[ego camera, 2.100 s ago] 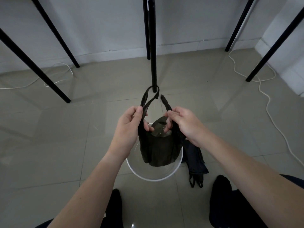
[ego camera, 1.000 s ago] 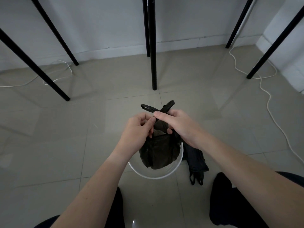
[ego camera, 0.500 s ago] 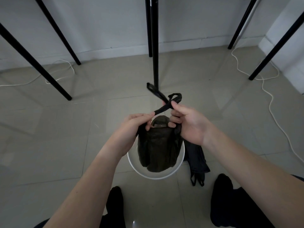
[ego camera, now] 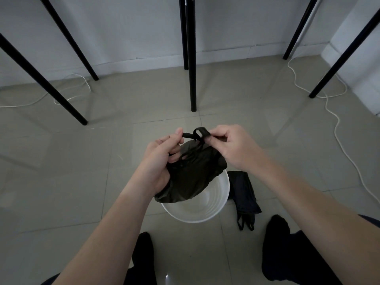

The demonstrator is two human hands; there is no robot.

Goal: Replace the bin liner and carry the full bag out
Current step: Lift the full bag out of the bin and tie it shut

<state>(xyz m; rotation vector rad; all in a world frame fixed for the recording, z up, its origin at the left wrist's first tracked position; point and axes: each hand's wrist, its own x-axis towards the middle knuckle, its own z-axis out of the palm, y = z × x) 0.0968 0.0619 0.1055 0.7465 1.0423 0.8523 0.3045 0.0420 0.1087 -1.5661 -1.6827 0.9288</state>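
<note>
A full black bin bag (ego camera: 193, 175) hangs above a white round bin (ego camera: 207, 208) on the tiled floor. My left hand (ego camera: 162, 159) grips one handle strap of the bag, thumb and fingers curled round it. My right hand (ego camera: 230, 147) pinches the other strap, and a small loop of strap (ego camera: 198, 134) sits between the two hands. A folded black liner (ego camera: 244, 192) lies flat on the floor just right of the bin, its handles pointing toward me.
Black table legs (ego camera: 192, 58) stand ahead, left and right. White cables (ego camera: 337, 128) trail along the floor at the right and far left. My two feet (ego camera: 275, 243) are planted either side of the bin, near the bottom edge.
The handle straps were held apart, then crossed over each other. Now they form a small loop between my hands, and the bag has tilted and risen slightly over the bin.
</note>
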